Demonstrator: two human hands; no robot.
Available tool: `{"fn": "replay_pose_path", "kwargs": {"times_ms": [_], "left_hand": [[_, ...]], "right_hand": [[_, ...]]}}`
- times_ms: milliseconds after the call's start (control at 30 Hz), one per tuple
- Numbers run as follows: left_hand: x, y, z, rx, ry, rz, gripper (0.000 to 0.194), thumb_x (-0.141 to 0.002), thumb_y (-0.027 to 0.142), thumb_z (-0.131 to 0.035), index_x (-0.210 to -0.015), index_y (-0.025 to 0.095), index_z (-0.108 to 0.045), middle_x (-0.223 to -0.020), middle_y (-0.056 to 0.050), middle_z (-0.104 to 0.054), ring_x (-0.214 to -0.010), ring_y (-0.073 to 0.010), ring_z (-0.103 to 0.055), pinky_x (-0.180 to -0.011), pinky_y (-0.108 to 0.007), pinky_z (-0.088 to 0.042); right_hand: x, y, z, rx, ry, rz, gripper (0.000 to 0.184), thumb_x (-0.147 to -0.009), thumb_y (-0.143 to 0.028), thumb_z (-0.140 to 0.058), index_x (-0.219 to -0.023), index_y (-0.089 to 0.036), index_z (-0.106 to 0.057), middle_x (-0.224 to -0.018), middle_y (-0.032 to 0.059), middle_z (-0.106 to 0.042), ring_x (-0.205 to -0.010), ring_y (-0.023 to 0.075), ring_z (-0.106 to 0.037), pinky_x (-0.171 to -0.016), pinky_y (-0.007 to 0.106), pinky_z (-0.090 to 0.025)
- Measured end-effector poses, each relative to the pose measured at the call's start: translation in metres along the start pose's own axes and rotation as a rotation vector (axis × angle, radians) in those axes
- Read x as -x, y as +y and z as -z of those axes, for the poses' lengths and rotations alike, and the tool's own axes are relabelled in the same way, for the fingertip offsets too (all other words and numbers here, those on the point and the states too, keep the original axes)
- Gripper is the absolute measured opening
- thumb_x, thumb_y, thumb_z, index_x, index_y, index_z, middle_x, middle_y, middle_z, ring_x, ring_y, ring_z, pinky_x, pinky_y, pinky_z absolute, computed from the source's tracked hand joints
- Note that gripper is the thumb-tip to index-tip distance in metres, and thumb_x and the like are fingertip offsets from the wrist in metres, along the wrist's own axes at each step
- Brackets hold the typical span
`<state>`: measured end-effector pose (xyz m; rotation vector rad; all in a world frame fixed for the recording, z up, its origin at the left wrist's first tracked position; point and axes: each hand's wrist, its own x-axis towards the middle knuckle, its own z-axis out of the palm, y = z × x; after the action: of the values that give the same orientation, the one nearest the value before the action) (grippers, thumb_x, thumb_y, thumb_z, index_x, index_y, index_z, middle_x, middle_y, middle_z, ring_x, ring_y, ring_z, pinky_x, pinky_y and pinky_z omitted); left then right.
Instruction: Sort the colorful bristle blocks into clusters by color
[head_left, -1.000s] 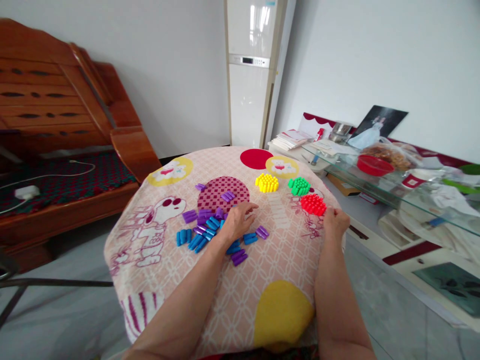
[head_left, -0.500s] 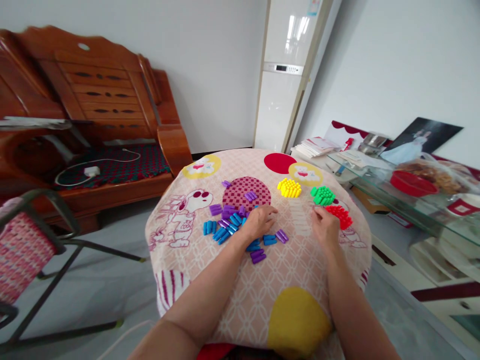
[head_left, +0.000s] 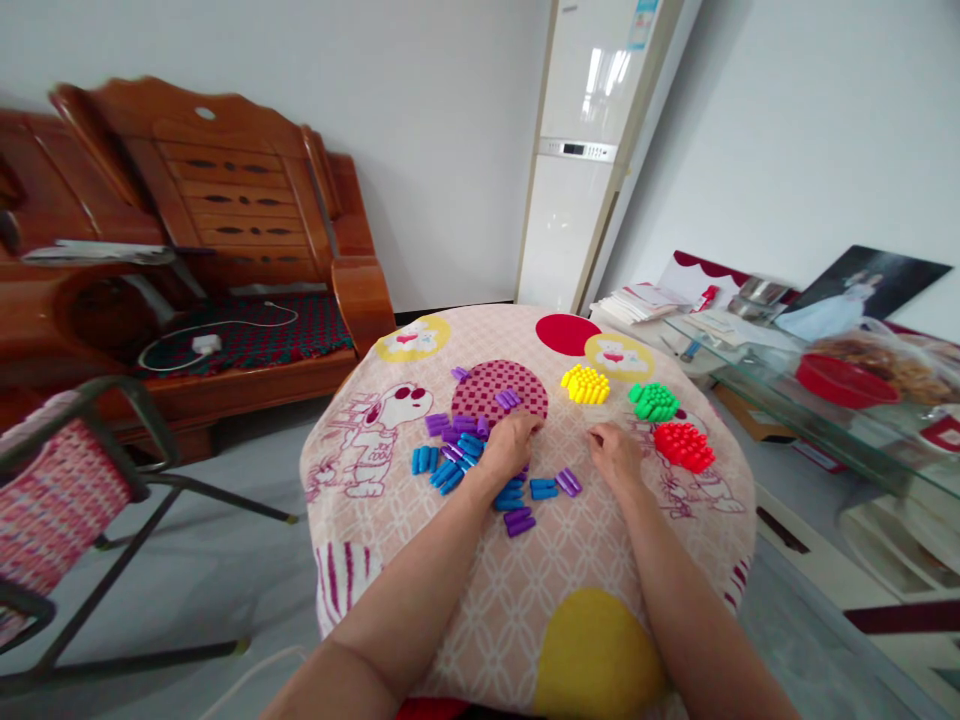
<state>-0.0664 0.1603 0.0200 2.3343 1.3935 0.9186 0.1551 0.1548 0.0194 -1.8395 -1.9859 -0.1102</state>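
My left hand [head_left: 511, 446] is over the right side of a loose heap of blue pieces [head_left: 448, 476] and purple pieces [head_left: 439, 425], its fingers curled down; whatever they hold is hidden. The pieces are small and plastic, like short rods joined side by side. My right hand [head_left: 616, 455] is to the right, fingers pressed together in a pinch, with nothing I can make out in them. A purple piece [head_left: 568, 482] and a blue piece [head_left: 544, 489] lie between my hands. Beyond my right hand are tight clusters: yellow [head_left: 586, 385], green [head_left: 654, 402] and red [head_left: 684, 446].
The round table wears a patterned cloth [head_left: 495, 620]. Right of it is a glass-topped cabinet [head_left: 765, 390] with a red bowl [head_left: 846, 380] and papers [head_left: 641, 302]. A wooden settee [head_left: 247, 200] and a chair [head_left: 52, 490] are on the left.
My right hand has moved left, away from the red and green clusters. My left hand's fingers have drawn in from a looser spread. The view has shifted slightly.
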Motion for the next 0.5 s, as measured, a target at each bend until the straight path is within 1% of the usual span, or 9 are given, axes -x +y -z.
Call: {"fn": "replay_pose_path", "kwargs": {"times_ms": [100, 200, 300, 367, 433, 500], "left_hand": [[-0.003, -0.002, 0.006, -0.039, 0.07, 0.046, 0.038, -0.078, -0.002, -0.047, -0.102, 0.014, -0.07, -0.105, -0.01, -0.073, -0.103, -0.021, -0.066, -0.095, -0.032, -0.051], [-0.009, -0.008, 0.015, -0.092, 0.171, 0.103, 0.042, -0.076, -0.001, -0.05, -0.111, 0.015, -0.069, -0.113, -0.012, -0.071, -0.111, -0.0232, -0.063, -0.101, -0.035, -0.049], [-0.019, -0.025, 0.027, -0.125, 0.276, 0.182, 0.041, -0.08, 0.007, -0.055, -0.119, 0.016, -0.065, -0.121, -0.012, -0.067, -0.118, -0.0252, -0.06, -0.106, -0.038, -0.046], [-0.028, -0.041, 0.037, -0.149, 0.314, 0.267, 0.044, -0.082, 0.01, -0.056, -0.125, 0.015, -0.061, -0.129, -0.013, -0.063, -0.124, -0.0264, -0.056, -0.11, -0.039, -0.043], [-0.039, -0.058, 0.046, -0.189, 0.273, 0.379, 0.051, -0.081, 0.012, -0.059, -0.132, 0.013, -0.056, -0.138, -0.017, -0.057, -0.132, -0.0293, -0.05, -0.112, -0.04, -0.04], [-0.049, -0.074, 0.053, -0.257, 0.166, 0.488, 0.055, -0.082, 0.014, -0.06, -0.137, 0.01, -0.052, -0.145, -0.021, -0.05, -0.137, -0.0324, -0.045, -0.114, -0.042, -0.038]], "right_hand": [[0.002, 0.007, -0.011, -0.083, 0.048, 0.021, 0.021, -0.089, -0.022, -0.053, -0.083, -0.016, -0.073, -0.084, 0.0087, -0.072, -0.077, 0.0192, -0.061, -0.068, 0.028, -0.036], [0.002, 0.009, -0.013, -0.122, 0.068, 0.01, 0.021, -0.088, -0.022, -0.054, -0.082, -0.016, -0.073, -0.082, 0.0086, -0.071, -0.075, 0.0195, -0.06, -0.067, 0.028, -0.036], [0.001, 0.008, -0.013, -0.121, 0.078, -0.012, 0.022, -0.088, -0.023, -0.053, -0.081, -0.017, -0.073, -0.082, 0.0087, -0.071, -0.073, 0.0192, -0.059, -0.065, 0.028, -0.035], [0.001, 0.008, -0.014, -0.109, 0.075, -0.02, 0.021, -0.087, -0.023, -0.054, -0.08, -0.017, -0.073, -0.082, 0.0088, -0.071, -0.073, 0.0191, -0.058, -0.064, 0.028, -0.034], [0.0, 0.008, -0.014, -0.095, 0.067, -0.018, 0.02, -0.086, -0.023, -0.054, -0.079, -0.017, -0.072, -0.081, 0.0086, -0.07, -0.073, 0.019, -0.057, -0.064, 0.028, -0.034], [0.0, 0.008, -0.015, -0.09, 0.065, -0.013, 0.02, -0.086, -0.021, -0.054, -0.079, -0.017, -0.072, -0.081, 0.0083, -0.07, -0.073, 0.0189, -0.057, -0.064, 0.028, -0.034]]}}
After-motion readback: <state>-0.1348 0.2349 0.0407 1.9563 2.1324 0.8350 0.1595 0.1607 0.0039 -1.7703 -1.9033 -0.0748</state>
